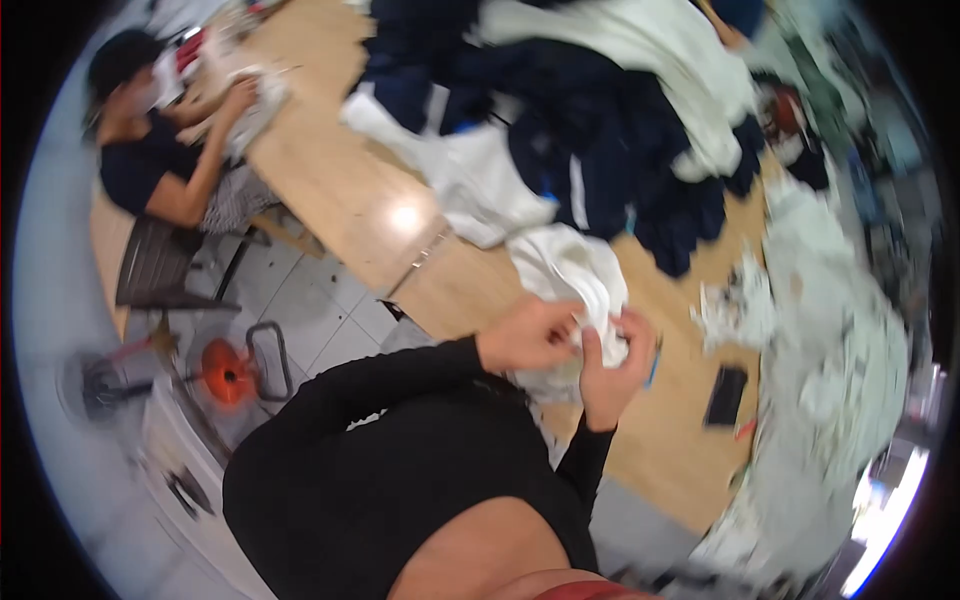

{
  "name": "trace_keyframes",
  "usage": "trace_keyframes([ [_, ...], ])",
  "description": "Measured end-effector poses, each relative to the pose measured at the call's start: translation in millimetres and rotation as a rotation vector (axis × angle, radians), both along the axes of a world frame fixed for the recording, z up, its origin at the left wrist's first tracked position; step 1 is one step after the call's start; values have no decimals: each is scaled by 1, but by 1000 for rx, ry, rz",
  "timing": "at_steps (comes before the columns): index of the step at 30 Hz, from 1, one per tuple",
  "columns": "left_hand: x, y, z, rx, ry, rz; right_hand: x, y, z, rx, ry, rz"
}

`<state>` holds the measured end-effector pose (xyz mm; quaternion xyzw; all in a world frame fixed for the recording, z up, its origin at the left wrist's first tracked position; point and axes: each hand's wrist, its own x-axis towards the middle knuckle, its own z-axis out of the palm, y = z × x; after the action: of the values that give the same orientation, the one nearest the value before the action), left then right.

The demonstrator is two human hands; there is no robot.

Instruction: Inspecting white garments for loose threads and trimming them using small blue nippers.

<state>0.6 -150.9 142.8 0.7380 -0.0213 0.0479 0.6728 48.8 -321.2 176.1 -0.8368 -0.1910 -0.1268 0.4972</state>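
Observation:
A white piece of fabric [578,268], folded and creased, is held up in front of me over the near edge of the table. My right hand [616,372] grips its lower end, with thumb and fingers closed on the cloth. On the left side of the same cloth, my left hand [530,334] has its fingers curled in a pinch against the edge. Blur hides exactly what lies between those fingertips. A thin blue item [654,366] shows just right of my right hand; I cannot tell whether it is held or lying on the table.
Dark navy and white garments [630,140] are heaped on the wooden table [350,215]. A black rectangular object [726,395] lies at right, beside a long mound of pale fabric [830,400]. At far left a seated person [165,140] handles light cloth. An orange round device [228,372] stands below.

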Motion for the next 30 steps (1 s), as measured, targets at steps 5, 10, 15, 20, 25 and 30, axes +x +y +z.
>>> trace_keyframes([
  [5,-7,5,7,3,-31,-78,0,-38,-31,74,-4,-75],
  [10,-1,26,-7,205,25,-119,0,-91,23,722,347,1096],
  [15,2,28,-3,226,20,-255,-15,-108,78,481,151,1514],
  [20,2,21,-12,221,52,-305,-15,-145,75,479,190,1674],
  [25,8,19,-3,311,68,-369,-43,-125,79,519,232,1310],
  [30,3,24,-13,405,62,-441,-23,-146,49,545,227,1584],
])
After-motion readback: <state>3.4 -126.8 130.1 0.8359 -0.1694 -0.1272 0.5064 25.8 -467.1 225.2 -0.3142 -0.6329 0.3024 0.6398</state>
